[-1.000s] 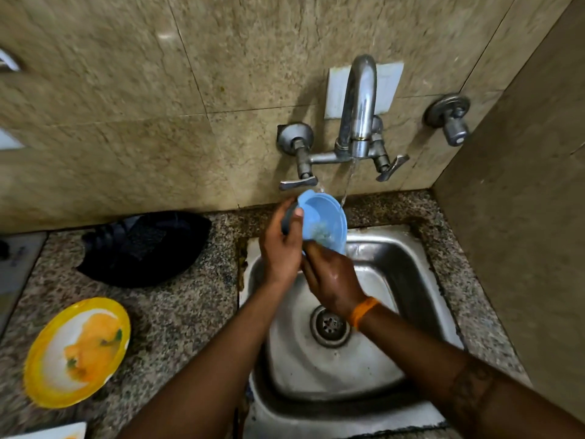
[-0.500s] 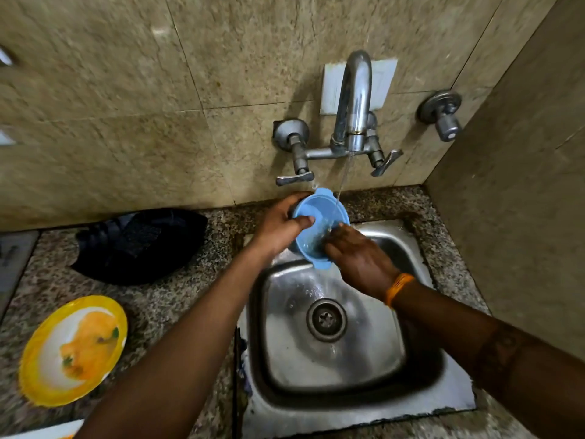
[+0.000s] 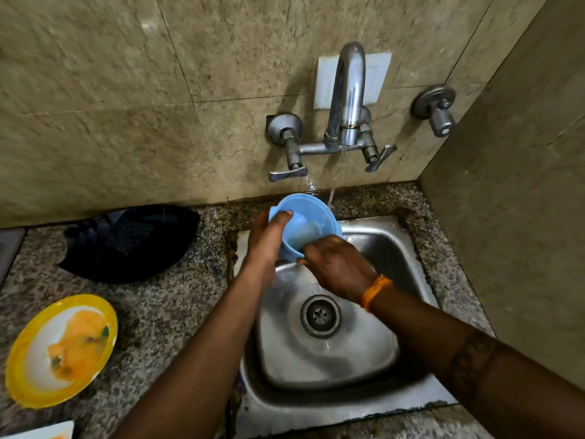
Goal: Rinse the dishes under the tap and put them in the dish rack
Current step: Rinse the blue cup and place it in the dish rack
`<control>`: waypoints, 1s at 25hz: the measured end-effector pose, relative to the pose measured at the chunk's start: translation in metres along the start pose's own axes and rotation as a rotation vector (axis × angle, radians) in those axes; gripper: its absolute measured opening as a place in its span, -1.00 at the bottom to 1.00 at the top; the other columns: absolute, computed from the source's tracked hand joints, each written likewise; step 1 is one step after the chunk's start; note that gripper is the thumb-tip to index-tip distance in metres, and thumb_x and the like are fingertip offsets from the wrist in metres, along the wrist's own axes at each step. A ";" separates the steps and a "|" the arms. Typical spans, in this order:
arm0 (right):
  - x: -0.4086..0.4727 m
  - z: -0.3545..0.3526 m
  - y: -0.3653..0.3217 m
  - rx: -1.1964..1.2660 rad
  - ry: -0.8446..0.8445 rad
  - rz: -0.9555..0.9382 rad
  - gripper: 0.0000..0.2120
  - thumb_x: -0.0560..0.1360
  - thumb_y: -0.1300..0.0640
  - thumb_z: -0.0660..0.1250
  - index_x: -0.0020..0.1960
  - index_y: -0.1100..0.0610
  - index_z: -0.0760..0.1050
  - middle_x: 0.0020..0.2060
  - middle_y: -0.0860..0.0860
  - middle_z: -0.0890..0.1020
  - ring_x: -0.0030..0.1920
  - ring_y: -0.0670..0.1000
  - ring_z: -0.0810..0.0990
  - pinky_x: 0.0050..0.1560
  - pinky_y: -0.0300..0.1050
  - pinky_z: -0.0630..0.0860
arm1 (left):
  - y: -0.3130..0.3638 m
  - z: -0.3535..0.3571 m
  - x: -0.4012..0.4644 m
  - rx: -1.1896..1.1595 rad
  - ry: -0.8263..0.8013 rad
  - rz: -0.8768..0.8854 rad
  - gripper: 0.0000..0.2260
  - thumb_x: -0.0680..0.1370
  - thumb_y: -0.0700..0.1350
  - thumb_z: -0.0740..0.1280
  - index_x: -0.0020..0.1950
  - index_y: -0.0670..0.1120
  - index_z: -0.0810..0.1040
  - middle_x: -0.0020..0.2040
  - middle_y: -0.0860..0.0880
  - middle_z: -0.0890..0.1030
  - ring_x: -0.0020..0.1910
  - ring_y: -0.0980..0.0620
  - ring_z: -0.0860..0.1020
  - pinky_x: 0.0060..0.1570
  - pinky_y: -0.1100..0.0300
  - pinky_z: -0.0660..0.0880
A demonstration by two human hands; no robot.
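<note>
A small blue bowl [image 3: 305, 217] is held over the back left of the steel sink [image 3: 408, 248], tilted with its opening toward me. My left hand [image 3: 267, 240] grips its left rim, thumb over the edge. My right hand [image 3: 337, 266] rests on the bowl's lower rim, its fingertips hidden inside the bowl. Water runs from the tap [image 3: 346, 99] in a thin stream past the bowl's right edge. A yellow plate [image 3: 61, 350] smeared with orange food lies on the counter at the left. No dish rack is in view.
A black cloth-like object [image 3: 129, 242] sits on the speckled granite counter [image 3: 164, 312] by the wall. A white dish corner [image 3: 44, 432] shows at the bottom left. A second valve [image 3: 435, 109] sticks out of the wall at right. A side wall closes in the right.
The bowl has turned from standing on edge to facing more toward me. My right hand moved from below the bowl up to its lower rim. My left hand keeps its hold.
</note>
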State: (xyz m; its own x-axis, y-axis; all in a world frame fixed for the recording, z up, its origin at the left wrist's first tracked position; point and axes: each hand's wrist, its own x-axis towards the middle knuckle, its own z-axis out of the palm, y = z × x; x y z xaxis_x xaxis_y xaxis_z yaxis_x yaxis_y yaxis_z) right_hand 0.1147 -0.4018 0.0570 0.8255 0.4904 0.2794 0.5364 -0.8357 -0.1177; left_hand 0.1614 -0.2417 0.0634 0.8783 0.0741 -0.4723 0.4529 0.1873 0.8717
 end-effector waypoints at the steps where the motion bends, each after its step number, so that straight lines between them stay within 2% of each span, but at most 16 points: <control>1: 0.007 0.006 -0.009 0.047 0.047 0.099 -0.88 0.53 0.18 0.43 0.03 0.21 0.59 -0.24 0.16 0.68 -0.26 0.24 0.67 -0.28 0.04 0.56 | -0.005 0.007 -0.006 -0.009 0.005 0.033 -0.69 0.43 -0.01 0.46 0.15 0.20 0.60 0.11 -0.06 0.71 0.03 -0.13 0.70 -0.03 -0.12 0.67; 3: 0.017 0.020 -0.040 0.232 0.084 0.244 -0.81 0.51 0.24 0.38 0.13 0.18 0.57 -0.22 0.12 0.69 -0.25 0.19 0.68 -0.31 0.00 0.53 | -0.013 0.011 -0.012 0.011 0.033 0.134 -0.59 0.45 -0.13 0.44 0.26 0.14 0.56 0.16 -0.04 0.69 0.08 -0.09 0.68 0.08 -0.04 0.65; 4: 0.014 0.024 -0.051 0.308 0.083 0.229 -0.74 0.51 0.27 0.35 0.20 0.17 0.56 -0.15 0.11 0.70 -0.18 0.16 0.68 -0.24 0.00 0.55 | -0.009 0.006 -0.007 0.032 0.053 0.148 -0.62 0.42 -0.18 0.41 0.22 0.07 0.60 0.13 -0.07 0.70 0.07 -0.13 0.67 0.08 -0.03 0.63; 7: -0.004 0.021 -0.031 0.160 -0.002 -0.045 -0.49 0.44 0.39 0.30 0.39 0.22 0.51 0.07 0.16 0.68 0.05 0.20 0.65 0.14 0.06 0.59 | 0.021 -0.024 0.016 0.080 -0.042 0.079 -0.76 0.37 -0.22 0.38 -0.01 -0.04 0.70 -0.16 -0.05 0.73 -0.19 -0.07 0.66 -0.25 0.15 0.60; 8: -0.005 0.014 -0.018 0.097 -0.003 -0.079 -0.48 0.43 0.40 0.26 0.37 0.22 0.53 0.10 0.18 0.67 0.11 0.23 0.63 0.24 0.09 0.56 | 0.028 -0.028 0.018 0.088 -0.069 0.090 -0.78 0.39 -0.19 0.42 0.00 -0.03 0.70 -0.17 -0.02 0.72 -0.22 0.00 0.67 -0.30 0.20 0.58; 9: 0.000 0.009 -0.012 0.062 0.015 -0.052 -0.51 0.42 0.38 0.21 0.32 0.22 0.56 0.09 0.19 0.67 0.12 0.25 0.63 0.27 0.10 0.55 | 0.028 -0.027 0.015 0.074 -0.046 0.128 -0.75 0.42 -0.16 0.46 0.09 -0.02 0.68 -0.10 -0.01 0.73 -0.17 0.04 0.67 -0.25 0.18 0.59; 10: 0.009 0.007 -0.011 0.054 0.063 0.016 -0.55 0.42 0.35 0.17 0.26 0.22 0.59 0.04 0.18 0.68 0.08 0.25 0.64 0.22 0.09 0.57 | 0.026 -0.019 0.008 0.032 0.007 0.176 -0.66 0.46 -0.14 0.49 0.23 -0.01 0.62 0.03 -0.02 0.71 -0.06 0.03 0.67 -0.14 0.14 0.61; 12: 0.026 0.010 -0.030 0.146 0.156 0.192 -0.65 0.44 0.27 0.17 0.15 0.23 0.59 -0.11 0.16 0.68 -0.09 0.23 0.65 -0.05 0.06 0.59 | 0.011 0.002 -0.011 -0.006 0.122 0.260 -0.45 0.48 -0.12 0.50 0.45 0.02 0.45 0.26 -0.03 0.63 0.15 -0.01 0.63 0.09 0.08 0.59; 14: 0.031 0.016 -0.053 0.271 0.195 0.278 -0.72 0.46 0.24 0.22 0.13 0.22 0.57 -0.17 0.14 0.66 -0.18 0.20 0.63 -0.20 0.04 0.53 | 0.000 0.011 -0.020 -0.003 0.132 0.353 -0.45 0.45 -0.11 0.42 0.45 0.01 0.48 0.30 -0.02 0.62 0.23 0.00 0.60 0.20 0.10 0.56; 16: 0.020 0.013 -0.052 0.268 0.140 0.206 -0.66 0.48 0.27 0.28 0.24 0.22 0.57 -0.10 0.13 0.68 -0.12 0.18 0.64 -0.11 0.04 0.54 | 0.009 0.001 -0.008 -0.033 0.095 0.314 -0.58 0.39 -0.13 0.35 0.26 -0.05 0.63 0.15 -0.06 0.69 0.13 -0.05 0.64 0.16 0.01 0.58; 18: 0.004 0.009 -0.029 0.112 0.066 -0.019 -0.57 0.48 0.31 0.24 0.34 0.21 0.55 -0.01 0.13 0.69 -0.05 0.19 0.65 0.02 0.05 0.57 | 0.023 -0.016 0.005 0.027 -0.024 0.226 -0.72 0.36 -0.11 0.36 0.03 -0.01 0.70 -0.07 -0.02 0.74 -0.09 0.03 0.68 -0.05 0.03 0.60; 19: 0.001 0.005 -0.021 0.047 0.040 -0.084 -0.55 0.48 0.32 0.19 0.34 0.20 0.56 0.00 0.13 0.69 -0.03 0.19 0.65 0.05 0.05 0.57 | 0.024 -0.023 0.010 0.056 -0.071 0.195 -0.74 0.36 -0.08 0.38 0.02 0.01 0.70 -0.09 0.00 0.74 -0.13 0.05 0.68 -0.10 0.05 0.59; 20: 0.001 0.003 -0.018 0.001 0.039 -0.106 -0.54 0.47 0.33 0.15 0.31 0.19 0.58 -0.02 0.13 0.69 -0.04 0.20 0.64 0.05 0.06 0.58 | 0.021 -0.025 0.011 0.044 -0.068 0.170 -0.70 0.38 -0.05 0.39 0.10 0.03 0.68 -0.02 -0.02 0.74 -0.07 0.03 0.69 -0.06 0.01 0.61; 22: 0.006 0.008 -0.023 -0.005 0.093 -0.033 -0.57 0.45 0.33 0.14 0.21 0.20 0.61 -0.11 0.14 0.67 -0.11 0.21 0.63 -0.03 0.07 0.58 | 0.005 -0.022 0.001 -0.073 0.059 0.204 -0.52 0.42 0.03 0.45 0.35 0.12 0.54 0.22 0.03 0.68 0.16 -0.01 0.66 0.13 -0.08 0.63; 24: 0.007 0.017 -0.048 0.080 0.145 0.129 -0.69 0.45 0.33 0.20 0.11 0.22 0.61 -0.21 0.14 0.64 -0.21 0.22 0.61 -0.19 0.06 0.52 | -0.016 -0.013 -0.017 -0.007 0.140 0.358 -0.42 0.44 0.08 0.48 0.45 0.22 0.43 0.25 0.31 0.61 0.21 0.23 0.61 0.14 0.20 0.60; 25: 0.007 0.023 -0.060 0.156 0.162 0.195 -0.73 0.46 0.32 0.23 0.10 0.23 0.59 -0.22 0.14 0.64 -0.24 0.20 0.61 -0.24 0.04 0.49 | -0.024 -0.011 -0.021 0.059 0.131 0.412 -0.44 0.45 0.06 0.48 0.44 0.19 0.46 0.22 0.35 0.61 0.19 0.30 0.60 0.14 0.29 0.57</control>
State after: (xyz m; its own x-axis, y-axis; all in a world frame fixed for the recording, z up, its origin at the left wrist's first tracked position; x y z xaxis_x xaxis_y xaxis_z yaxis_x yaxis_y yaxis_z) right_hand 0.0921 -0.3428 0.0440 0.8835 0.2677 0.3844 0.4010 -0.8563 -0.3254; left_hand 0.1300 -0.2374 0.0509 0.9624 0.2553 -0.0926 0.0797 0.0604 0.9950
